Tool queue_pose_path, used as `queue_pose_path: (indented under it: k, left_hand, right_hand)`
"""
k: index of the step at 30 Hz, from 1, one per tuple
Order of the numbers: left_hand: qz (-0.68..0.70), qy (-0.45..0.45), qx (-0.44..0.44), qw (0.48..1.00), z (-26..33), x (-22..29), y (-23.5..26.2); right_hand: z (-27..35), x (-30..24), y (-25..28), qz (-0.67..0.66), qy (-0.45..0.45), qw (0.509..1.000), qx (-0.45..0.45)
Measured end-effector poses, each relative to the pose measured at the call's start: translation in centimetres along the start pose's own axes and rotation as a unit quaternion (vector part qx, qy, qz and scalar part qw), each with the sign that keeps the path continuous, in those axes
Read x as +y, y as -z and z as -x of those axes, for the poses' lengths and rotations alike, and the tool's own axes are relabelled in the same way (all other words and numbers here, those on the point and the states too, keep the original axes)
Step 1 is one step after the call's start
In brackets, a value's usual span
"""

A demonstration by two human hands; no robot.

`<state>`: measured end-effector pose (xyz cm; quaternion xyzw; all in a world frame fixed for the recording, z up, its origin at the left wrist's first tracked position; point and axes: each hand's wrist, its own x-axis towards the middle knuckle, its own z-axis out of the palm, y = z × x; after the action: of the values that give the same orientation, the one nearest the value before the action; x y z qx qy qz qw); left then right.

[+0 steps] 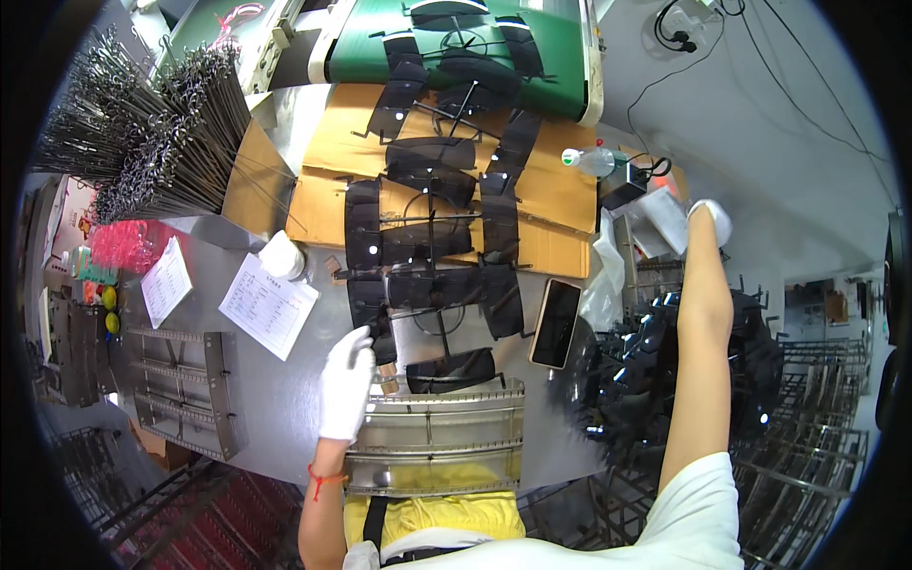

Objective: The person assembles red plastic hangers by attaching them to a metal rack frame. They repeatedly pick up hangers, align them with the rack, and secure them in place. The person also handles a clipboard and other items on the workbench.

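My left hand, in a white glove, rests on the metal table with its fingertips on a dark plastic lens piece at the lower left of a wire rack. Dark lens pieces hang in rows on wire frames over brown cardboard. My right arm stretches far out to the right; its gloved hand sits by white paper or bags near the table's far right corner. Whether that hand grips anything is unclear. A ribbed metal tray lies just in front of me.
A black phone lies right of the racks. Paper sheets and a white cup lie to the left. A bundle of metal wire hooks fills the upper left. A green conveyor is behind. A rack of dark parts stands at right.
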<state>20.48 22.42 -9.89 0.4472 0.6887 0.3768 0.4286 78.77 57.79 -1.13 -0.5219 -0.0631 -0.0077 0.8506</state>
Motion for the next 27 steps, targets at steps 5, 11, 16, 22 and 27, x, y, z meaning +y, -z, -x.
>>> queue_pose_path:
  k: [5,11,16,22,27]
  left_hand:
    - [-0.323,-0.167,-0.062,0.930,-1.2,0.6,-6.3]
    - [-0.385,-0.215,-0.088,0.893,-0.9,-0.3,-9.9]
    - [-0.398,-0.234,-0.129,0.878,0.7,-1.5,-9.6]
    - [-0.367,-0.224,-0.106,0.897,0.0,-3.1,-10.4]
    - [-0.345,-0.217,-0.134,0.903,-1.1,-3.7,-10.3]
  right_hand:
    - [13.1,-4.6,-2.8,0.154,0.131,0.847,-0.491]
    - [37.9,-1.1,9.2,0.321,0.201,0.374,-0.847]
    - [39.8,1.9,11.9,0.259,0.298,0.447,-0.803]
    - [39.9,-1.7,12.1,0.235,0.211,0.550,-0.773]
    - [40.9,-1.1,10.4,0.310,0.306,0.543,-0.718]
